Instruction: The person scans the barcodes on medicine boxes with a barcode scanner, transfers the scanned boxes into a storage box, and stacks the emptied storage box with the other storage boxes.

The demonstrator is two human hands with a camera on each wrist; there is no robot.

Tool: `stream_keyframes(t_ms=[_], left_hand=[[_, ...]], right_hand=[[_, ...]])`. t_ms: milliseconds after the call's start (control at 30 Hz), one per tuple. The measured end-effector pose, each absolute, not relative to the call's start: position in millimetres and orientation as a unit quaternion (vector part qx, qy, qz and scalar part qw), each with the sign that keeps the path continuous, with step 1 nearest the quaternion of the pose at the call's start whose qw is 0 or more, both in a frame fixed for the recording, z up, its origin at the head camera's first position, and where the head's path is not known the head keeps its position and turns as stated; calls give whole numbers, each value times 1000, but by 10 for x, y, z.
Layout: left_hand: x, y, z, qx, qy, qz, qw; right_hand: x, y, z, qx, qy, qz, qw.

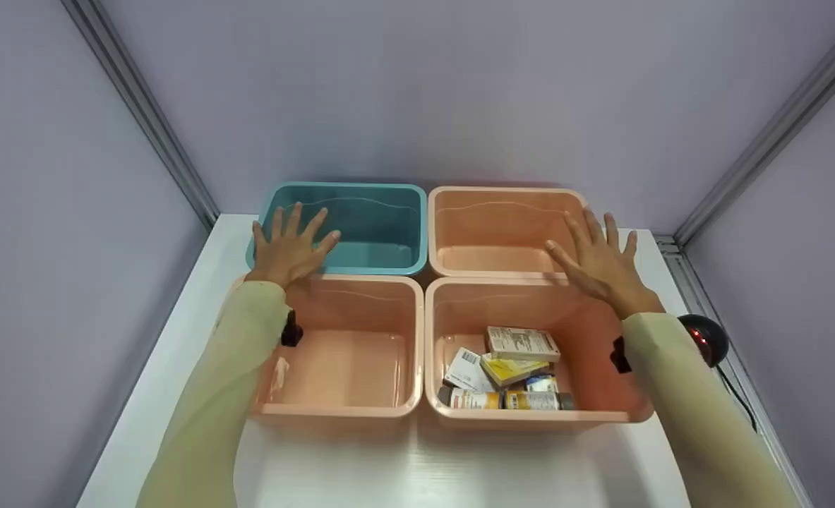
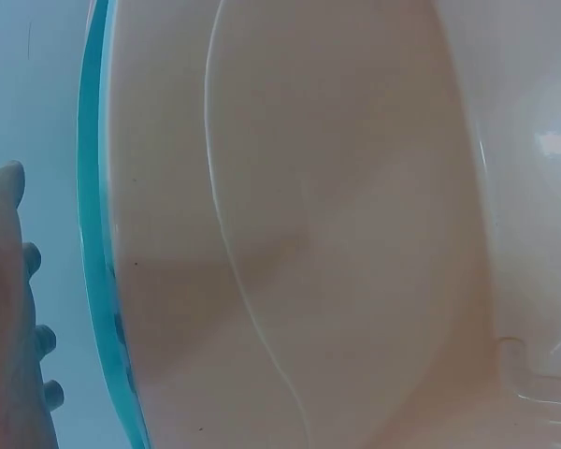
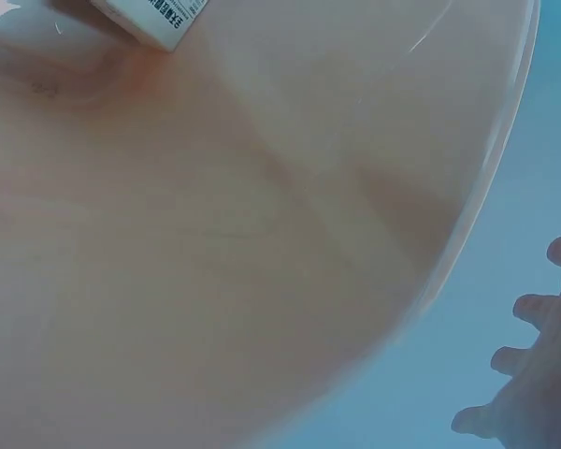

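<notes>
My left hand [image 1: 289, 247] is spread with straight fingers, overlapping the left part of the blue bin [image 1: 421, 233] in the head view; it holds nothing. My right hand [image 1: 601, 261], fingers likewise spread and holding nothing, overlaps the right side of the back right peach bin [image 1: 509, 273]. In the front right peach bin [image 1: 530, 418] lie several packages: a white box [image 1: 523, 343], a yellow box [image 1: 512, 368], a tilted white carton [image 1: 469, 370] and two small bottles [image 1: 532, 401] with dark caps. Each wrist view shows its own hand's fingers at the frame edge, beyond a bin wall.
The front left peach bin [image 1: 339, 410] has a pale patch [image 1: 280, 374] on its left inner side. All the bins stand close together on a white table [image 1: 332, 466]. Pale panels with metal posts [image 1: 142, 106] enclose the table. A black round device [image 1: 706, 340] sits by the right forearm.
</notes>
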State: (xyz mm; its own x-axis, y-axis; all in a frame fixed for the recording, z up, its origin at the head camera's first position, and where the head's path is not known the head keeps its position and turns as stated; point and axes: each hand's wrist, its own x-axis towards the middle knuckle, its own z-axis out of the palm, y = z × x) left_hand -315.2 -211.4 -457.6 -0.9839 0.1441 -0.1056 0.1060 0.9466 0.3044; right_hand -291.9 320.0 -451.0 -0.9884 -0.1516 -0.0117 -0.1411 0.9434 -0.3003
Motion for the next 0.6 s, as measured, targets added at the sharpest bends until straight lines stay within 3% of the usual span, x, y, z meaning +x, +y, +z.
stream_keyframes(t_ms=[600], left_hand=[[-3129,-2050,-4522,103,980,163,56]], right_hand=[[-2833,3236,-4394,-125,982,-144,-14]])
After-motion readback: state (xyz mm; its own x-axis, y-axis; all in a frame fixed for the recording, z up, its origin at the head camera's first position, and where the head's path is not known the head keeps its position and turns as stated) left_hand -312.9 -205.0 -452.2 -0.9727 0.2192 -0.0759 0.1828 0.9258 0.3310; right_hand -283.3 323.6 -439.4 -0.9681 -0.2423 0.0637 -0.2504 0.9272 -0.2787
